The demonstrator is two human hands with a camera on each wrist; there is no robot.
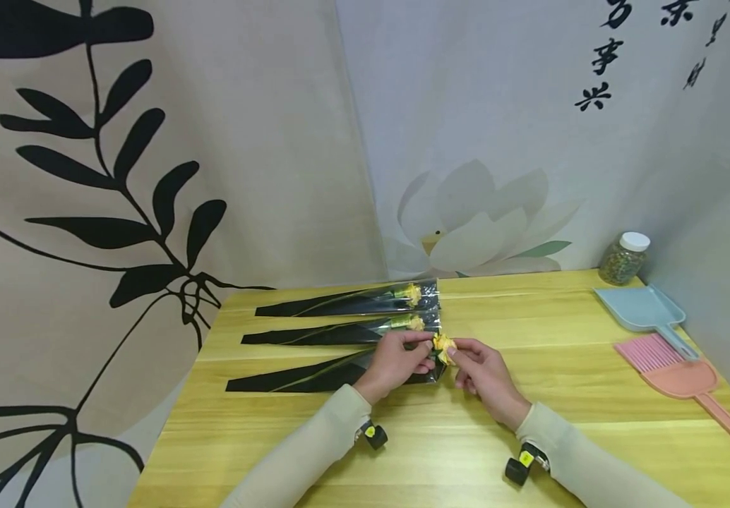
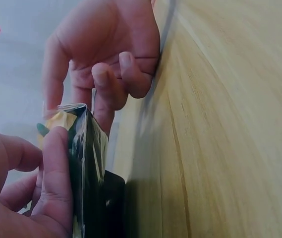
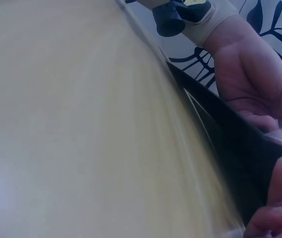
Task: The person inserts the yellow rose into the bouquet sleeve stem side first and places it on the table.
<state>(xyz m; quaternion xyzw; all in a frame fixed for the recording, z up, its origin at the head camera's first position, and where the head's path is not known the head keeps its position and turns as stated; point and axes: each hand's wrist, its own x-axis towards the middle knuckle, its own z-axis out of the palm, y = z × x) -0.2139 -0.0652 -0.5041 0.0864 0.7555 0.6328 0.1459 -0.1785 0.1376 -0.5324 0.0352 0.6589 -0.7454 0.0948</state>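
A yellow artificial flower stands at the wide end of the nearest black-and-clear flower sleeve. My left hand lies over that sleeve, its thumb and forefinger pinching the flower's base from the left. From the right, my right hand pinches the blossom between thumb and forefinger. In the left wrist view, the sleeve rises beside my left fingers, its clear edge partly around the blossom. The right wrist view shows the dark sleeve tilted up off the table; the flower's stem is hidden.
Two similar sleeved yellow flowers, a middle one and a far one, lie behind. At the right are a blue dustpan, a pink dustpan and brush, and a white-lidded jar. Fabric backdrops border the wooden table.
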